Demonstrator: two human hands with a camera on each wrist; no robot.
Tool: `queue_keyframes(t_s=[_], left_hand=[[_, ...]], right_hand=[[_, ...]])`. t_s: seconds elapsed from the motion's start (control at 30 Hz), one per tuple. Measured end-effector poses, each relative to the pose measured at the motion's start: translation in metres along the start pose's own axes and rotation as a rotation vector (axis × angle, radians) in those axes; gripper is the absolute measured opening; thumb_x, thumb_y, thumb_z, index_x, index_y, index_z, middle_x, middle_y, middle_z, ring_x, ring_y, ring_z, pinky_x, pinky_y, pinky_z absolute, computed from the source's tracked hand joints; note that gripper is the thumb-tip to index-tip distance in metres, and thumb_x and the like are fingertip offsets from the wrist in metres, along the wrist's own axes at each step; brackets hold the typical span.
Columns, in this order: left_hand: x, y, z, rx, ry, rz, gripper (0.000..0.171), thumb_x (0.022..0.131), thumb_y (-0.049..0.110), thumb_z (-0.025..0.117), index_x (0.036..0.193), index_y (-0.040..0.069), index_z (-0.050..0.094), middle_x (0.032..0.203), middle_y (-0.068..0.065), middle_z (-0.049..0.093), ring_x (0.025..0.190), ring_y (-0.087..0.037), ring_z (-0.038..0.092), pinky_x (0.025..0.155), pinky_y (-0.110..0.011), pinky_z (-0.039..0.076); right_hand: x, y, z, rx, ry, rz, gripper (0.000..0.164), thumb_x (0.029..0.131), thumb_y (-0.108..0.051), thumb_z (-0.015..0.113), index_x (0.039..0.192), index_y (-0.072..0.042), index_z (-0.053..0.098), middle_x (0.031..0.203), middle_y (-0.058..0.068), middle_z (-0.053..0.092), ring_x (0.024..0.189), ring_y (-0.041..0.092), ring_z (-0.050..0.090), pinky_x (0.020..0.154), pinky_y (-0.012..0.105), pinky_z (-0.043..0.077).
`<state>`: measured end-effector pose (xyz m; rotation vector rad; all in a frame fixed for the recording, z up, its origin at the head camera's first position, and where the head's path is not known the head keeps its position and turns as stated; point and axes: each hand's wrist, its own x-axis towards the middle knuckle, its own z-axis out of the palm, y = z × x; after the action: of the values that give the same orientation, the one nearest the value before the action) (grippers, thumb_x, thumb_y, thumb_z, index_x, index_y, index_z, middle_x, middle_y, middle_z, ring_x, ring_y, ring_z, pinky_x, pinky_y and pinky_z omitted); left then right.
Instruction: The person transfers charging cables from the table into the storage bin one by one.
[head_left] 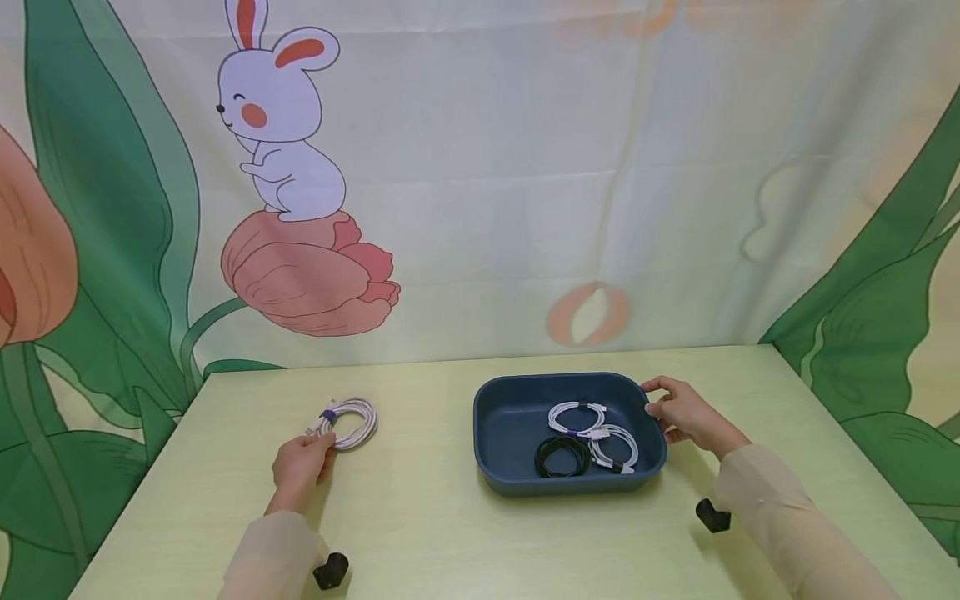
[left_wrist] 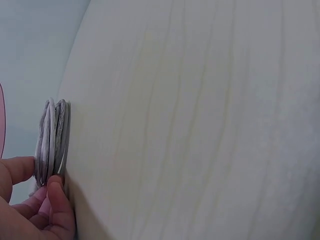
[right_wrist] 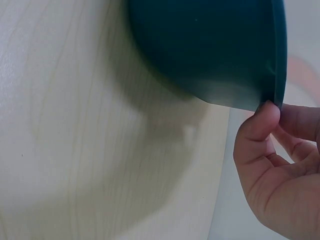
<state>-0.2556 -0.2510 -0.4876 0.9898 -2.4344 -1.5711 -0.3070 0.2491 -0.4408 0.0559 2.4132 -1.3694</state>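
Note:
On the left of the table, a coiled white cable [head_left: 358,427] with a purple tie is pinched at its near edge by my left hand [head_left: 300,468]. In the left wrist view the coil [left_wrist: 52,140] is seen edge-on between the thumb and fingers of that hand [left_wrist: 35,205]. My right hand [head_left: 692,417] grips the right rim of a dark blue bin [head_left: 517,483]; in the right wrist view its thumb and forefinger pinch the bin's edge. Inside the bin lie two white coiled cables [head_left: 551,421] [head_left: 634,446] and a black coiled cable [head_left: 540,463].
The pale wood-grain table [head_left: 412,533] ends at a hanging cloth [head_left: 480,208] printed with a rabbit and flowers. Small black devices [head_left: 331,572] [head_left: 712,516] stick out beside both sleeves.

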Motion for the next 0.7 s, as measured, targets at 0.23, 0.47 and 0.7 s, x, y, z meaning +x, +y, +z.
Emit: queue_keyframes(t_s=[0.23,0.47,0.7], left_hand=[[0.0018,0.0006,0.0006,-0.043,-0.004,0.003,0.031,0.083,0.026,0.057,0.098,0.000,0.058,0.060,0.005,0.056,0.051,-0.005,0.048,0.048,-0.019,0.042],[0.0052,0.0011,0.0032,-0.095,-0.001,0.004,0.034,0.083,0.025,0.057,0.104,-0.002,0.054,0.070,-0.001,0.059,0.057,-0.006,0.052,0.052,-0.019,0.045],[0.0099,-0.0006,0.0061,-0.200,-0.023,0.012,0.037,0.085,0.022,0.056,0.110,-0.004,0.047,0.069,0.001,0.059,0.055,-0.004,0.054,0.053,-0.018,0.048]], right_hand=[[-0.0006,-0.0006,0.0001,0.002,-0.002,0.001,0.040,0.090,-0.007,0.043,0.128,-0.004,0.032,0.082,0.009,0.051,0.058,0.016,0.049,0.050,0.026,0.044],[-0.0015,-0.0011,0.0000,0.003,-0.004,0.004,0.040,0.090,-0.007,0.042,0.128,-0.003,0.032,0.082,0.009,0.051,0.058,0.016,0.049,0.050,0.026,0.045],[-0.0013,-0.0016,0.0003,0.004,-0.003,0.002,0.040,0.090,-0.008,0.042,0.128,-0.003,0.032,0.081,0.008,0.051,0.058,0.016,0.049,0.050,0.025,0.044]])
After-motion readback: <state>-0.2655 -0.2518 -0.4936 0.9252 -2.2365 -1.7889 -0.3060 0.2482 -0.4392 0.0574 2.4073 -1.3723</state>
